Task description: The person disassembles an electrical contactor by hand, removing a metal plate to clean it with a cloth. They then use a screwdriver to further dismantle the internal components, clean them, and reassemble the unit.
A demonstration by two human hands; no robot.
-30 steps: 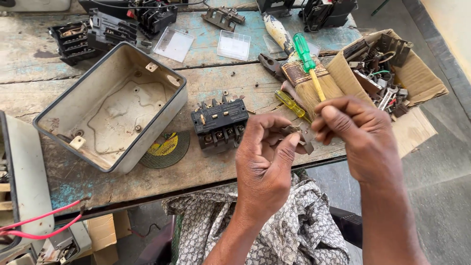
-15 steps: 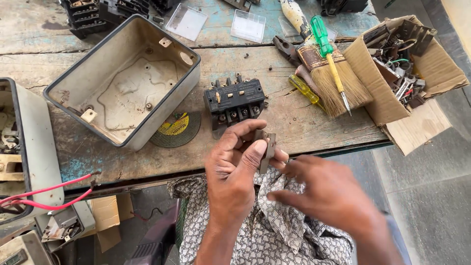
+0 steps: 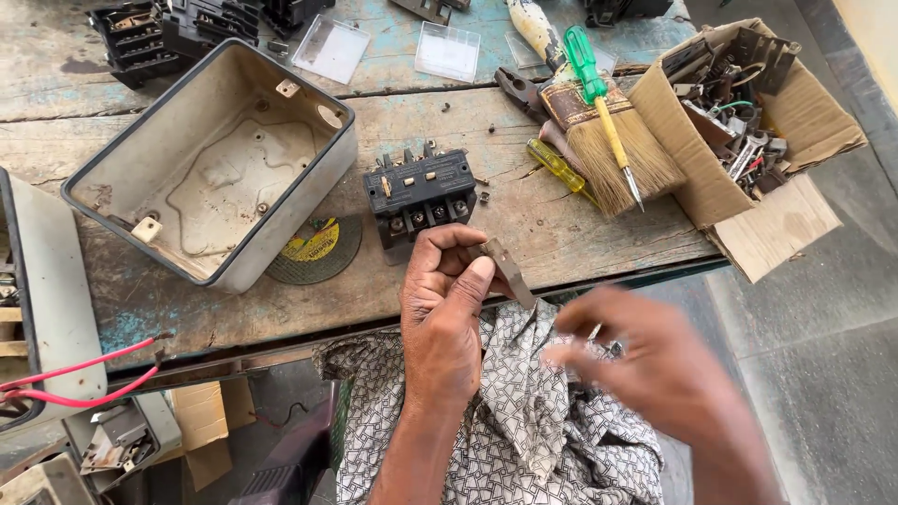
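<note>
From the head camera, your left hand [image 3: 447, 309] hangs just off the front edge of the wooden workbench [image 3: 580, 234], over the patterned cloth [image 3: 524, 411] on your lap. Its thumb and fingers are curled together, pinching a small flat metal strip [image 3: 510, 273] that sticks out to the right at a tilt. Your right hand [image 3: 655, 369] is beside it, lower and to the right, blurred; something small and shiny shows at its fingertips, but you cannot tell whether the fingers pinch it or lie loose.

On the bench, near the front edge and just above your left hand, sits a black contactor block [image 3: 419, 194]. To its left lies a round yellow-labelled grinding disc [image 3: 316, 249], partly under an open grey metal box [image 3: 220, 164]. Toward the right edge rest a paintbrush [image 3: 608, 154], a green-handled screwdriver [image 3: 599, 103] across it, and a torn cardboard box [image 3: 739, 140] of metal parts at the front right corner. Red wires [image 3: 65, 374] hang below the front left corner.
</note>
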